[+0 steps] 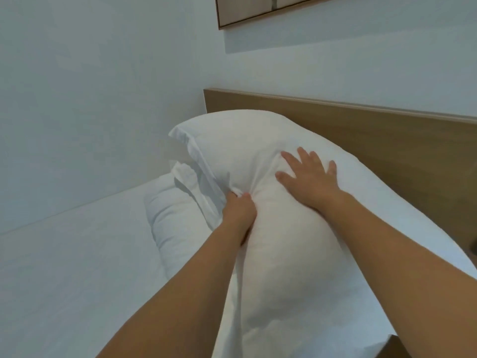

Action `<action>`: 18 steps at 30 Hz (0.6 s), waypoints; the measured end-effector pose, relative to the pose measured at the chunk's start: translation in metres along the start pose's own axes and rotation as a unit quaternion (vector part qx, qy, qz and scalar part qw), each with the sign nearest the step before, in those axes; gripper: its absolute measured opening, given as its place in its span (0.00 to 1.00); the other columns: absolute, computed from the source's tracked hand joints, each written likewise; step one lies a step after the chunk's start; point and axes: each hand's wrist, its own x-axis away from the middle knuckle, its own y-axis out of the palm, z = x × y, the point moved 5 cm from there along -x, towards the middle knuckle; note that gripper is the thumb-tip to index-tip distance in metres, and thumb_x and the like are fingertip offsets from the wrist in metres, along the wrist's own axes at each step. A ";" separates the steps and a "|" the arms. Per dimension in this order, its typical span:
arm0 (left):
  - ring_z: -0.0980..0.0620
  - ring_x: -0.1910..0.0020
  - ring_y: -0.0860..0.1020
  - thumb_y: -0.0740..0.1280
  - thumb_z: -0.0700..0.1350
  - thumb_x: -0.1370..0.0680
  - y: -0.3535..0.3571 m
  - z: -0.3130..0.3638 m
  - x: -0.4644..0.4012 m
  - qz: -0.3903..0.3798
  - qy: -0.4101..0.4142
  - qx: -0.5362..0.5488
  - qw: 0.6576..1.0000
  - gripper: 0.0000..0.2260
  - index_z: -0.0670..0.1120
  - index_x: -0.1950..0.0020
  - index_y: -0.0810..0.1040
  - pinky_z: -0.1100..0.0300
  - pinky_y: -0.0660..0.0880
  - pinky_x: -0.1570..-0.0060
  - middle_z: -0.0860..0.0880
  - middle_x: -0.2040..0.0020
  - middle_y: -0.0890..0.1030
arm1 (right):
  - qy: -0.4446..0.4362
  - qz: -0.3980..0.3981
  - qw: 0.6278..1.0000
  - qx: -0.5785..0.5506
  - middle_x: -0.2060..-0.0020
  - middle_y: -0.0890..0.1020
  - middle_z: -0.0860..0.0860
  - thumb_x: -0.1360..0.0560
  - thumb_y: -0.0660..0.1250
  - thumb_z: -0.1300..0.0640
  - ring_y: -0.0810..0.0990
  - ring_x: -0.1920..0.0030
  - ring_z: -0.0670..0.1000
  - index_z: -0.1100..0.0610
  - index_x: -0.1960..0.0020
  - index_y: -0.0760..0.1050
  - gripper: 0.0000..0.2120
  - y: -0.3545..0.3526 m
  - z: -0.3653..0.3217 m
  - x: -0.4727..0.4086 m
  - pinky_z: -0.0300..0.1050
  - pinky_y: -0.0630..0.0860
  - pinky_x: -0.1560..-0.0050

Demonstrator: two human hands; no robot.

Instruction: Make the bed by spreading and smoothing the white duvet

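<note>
A plump white pillow [258, 151] is raised at a tilt in front of the wooden headboard [387, 140]. My left hand [238, 211] is closed on a bunch of its fabric near the flap edge. My right hand [308, 177] lies flat on the pillow's face with fingers spread. A second white pillow [171, 215] lies on the bed below and to the left, partly hidden by the raised one. White bedding [64, 267] covers the mattress at the left; I cannot tell whether it is the duvet or a sheet.
A pale wall [90, 99] runs along the far side of the bed. A framed picture [258, 11] hangs above the headboard. A wooden edge [464, 347] shows at the bottom right corner.
</note>
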 end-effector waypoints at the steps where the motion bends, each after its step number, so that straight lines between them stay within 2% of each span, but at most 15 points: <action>1: 0.40 0.36 0.72 0.56 0.53 0.21 0.002 -0.009 -0.003 -0.019 -0.019 -0.013 1.000 0.23 0.49 0.26 0.61 0.45 0.70 0.34 0.42 0.31 0.71 | 0.001 -0.001 1.000 0.002 0.21 0.45 0.47 0.22 0.45 0.33 0.42 0.21 0.52 0.37 0.23 0.45 0.29 0.010 0.004 0.003 0.66 0.39 0.26; 4: 0.40 0.34 0.70 0.56 0.57 0.23 -0.001 -0.017 -0.007 -0.024 -0.038 -0.018 0.999 0.28 0.52 0.24 0.57 0.42 0.68 0.33 0.44 0.29 0.68 | -0.007 0.002 1.000 -0.002 0.21 0.44 0.47 0.22 0.44 0.34 0.41 0.21 0.52 0.37 0.23 0.44 0.28 0.018 0.003 0.005 0.65 0.38 0.26; 8: 0.40 0.35 0.71 0.57 0.57 0.21 -0.014 -0.018 0.000 -0.004 -0.045 -0.026 0.999 0.28 0.52 0.23 0.56 0.44 0.69 0.34 0.44 0.30 0.69 | -0.019 0.004 1.000 -0.014 0.21 0.46 0.47 0.22 0.45 0.34 0.43 0.21 0.53 0.39 0.22 0.47 0.29 0.009 -0.007 0.008 0.63 0.39 0.26; 13: 0.42 0.37 0.72 0.59 0.55 0.22 -0.035 -0.010 0.011 0.008 -0.024 -0.026 0.999 0.27 0.47 0.25 0.60 0.47 0.71 0.36 0.45 0.32 0.71 | -0.035 0.026 0.999 -0.005 0.21 0.53 0.51 0.19 0.46 0.38 0.49 0.22 0.54 0.45 0.22 0.54 0.28 -0.013 -0.023 0.025 0.60 0.42 0.24; 18: 0.41 0.33 0.69 0.56 0.58 0.21 -0.053 -0.001 0.031 0.007 -0.019 -0.044 0.999 0.29 0.45 0.23 0.57 0.47 0.67 0.33 0.44 0.28 0.67 | -0.046 0.035 0.998 0.002 0.21 0.55 0.53 0.18 0.48 0.41 0.51 0.22 0.55 0.49 0.22 0.56 0.27 -0.036 -0.036 0.053 0.58 0.42 0.23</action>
